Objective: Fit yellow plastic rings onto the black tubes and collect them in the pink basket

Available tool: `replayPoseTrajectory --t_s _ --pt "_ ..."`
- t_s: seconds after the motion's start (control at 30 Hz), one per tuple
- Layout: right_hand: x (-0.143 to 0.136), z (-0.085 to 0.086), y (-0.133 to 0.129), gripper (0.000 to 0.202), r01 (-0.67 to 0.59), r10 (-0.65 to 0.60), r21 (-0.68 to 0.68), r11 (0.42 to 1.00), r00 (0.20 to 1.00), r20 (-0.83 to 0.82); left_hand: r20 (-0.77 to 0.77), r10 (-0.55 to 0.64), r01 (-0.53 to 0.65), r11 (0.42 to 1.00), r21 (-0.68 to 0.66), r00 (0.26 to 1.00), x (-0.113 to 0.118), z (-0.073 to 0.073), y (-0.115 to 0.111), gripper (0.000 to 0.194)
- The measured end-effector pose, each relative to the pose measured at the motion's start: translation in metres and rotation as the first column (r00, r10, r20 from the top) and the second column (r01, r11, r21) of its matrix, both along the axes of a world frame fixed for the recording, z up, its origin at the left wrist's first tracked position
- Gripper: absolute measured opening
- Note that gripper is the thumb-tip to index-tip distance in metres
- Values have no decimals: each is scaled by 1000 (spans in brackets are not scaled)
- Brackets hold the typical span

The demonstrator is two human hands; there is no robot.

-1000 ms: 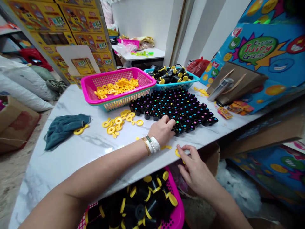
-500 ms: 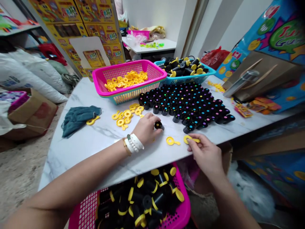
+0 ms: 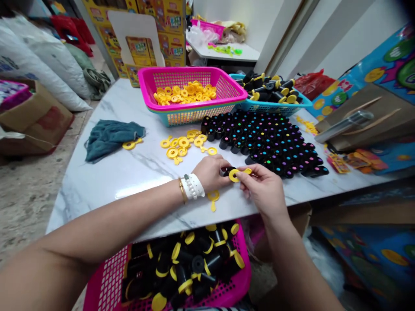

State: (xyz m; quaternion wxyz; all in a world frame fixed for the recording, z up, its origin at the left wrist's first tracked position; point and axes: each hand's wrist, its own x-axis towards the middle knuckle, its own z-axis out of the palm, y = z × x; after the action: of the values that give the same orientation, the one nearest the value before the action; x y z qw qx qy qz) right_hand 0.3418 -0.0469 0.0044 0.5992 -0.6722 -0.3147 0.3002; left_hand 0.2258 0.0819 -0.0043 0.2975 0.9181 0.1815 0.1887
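My left hand [image 3: 212,173] is closed round a small black cylinder [image 3: 228,169] on the marbled white table. Between the thumb and fingers of my right hand [image 3: 264,188] is a yellow ring with a short tab [image 3: 234,175], right against the cylinder's top; whether they touch I cannot tell. A second yellow ring piece [image 3: 213,198] lies by my left wrist. Beyond my hands stand rows of black cylinders [image 3: 269,134] with coloured dots on top. A loose pile of yellow rings [image 3: 178,147] lies to the left of them.
A pink basket [image 3: 145,86] of yellow rings stands at the back, beside a blue basket [image 3: 301,103] of black-and-yellow pieces. Below the table edge is another pink basket [image 3: 243,276] of such pieces. A dark teal cloth [image 3: 110,138] lies left; a paper bag [image 3: 353,116] stands right.
My right hand has moved left and up, bringing the yellow ring to the black cylinder in my left hand. The view has shifted too.
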Motion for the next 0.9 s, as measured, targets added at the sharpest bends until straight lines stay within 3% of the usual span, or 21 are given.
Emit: replayPoseTrajectory --t_s 0.3,0.5,0.6,0.7,0.8,0.9 --pt "8 -18 18 24 -6 7 7 1000 992 -124 -35 -60 58 997 -43 998 -2 5 1 17" --pt "7 -18 14 26 -81 79 -8 997 988 -131 -37 -25 11 941 -337 999 -4 12 3 35" --pt "7 -20 12 24 -86 85 -22 996 996 -38 -55 -77 36 844 -536 996 1 15 7 31" --pt "5 -21 12 25 -60 60 -32 998 998 -1 -191 -87 -92 639 -763 978 6 20 9 27" --pt "2 -23 13 29 -36 35 -30 999 999 -35 -273 -90 -209 436 -875 958 7 23 9 31" --pt "-1 -25 13 29 12 -8 50 999 998 -69 -239 -90 -190 369 -910 967 6 22 10 33"
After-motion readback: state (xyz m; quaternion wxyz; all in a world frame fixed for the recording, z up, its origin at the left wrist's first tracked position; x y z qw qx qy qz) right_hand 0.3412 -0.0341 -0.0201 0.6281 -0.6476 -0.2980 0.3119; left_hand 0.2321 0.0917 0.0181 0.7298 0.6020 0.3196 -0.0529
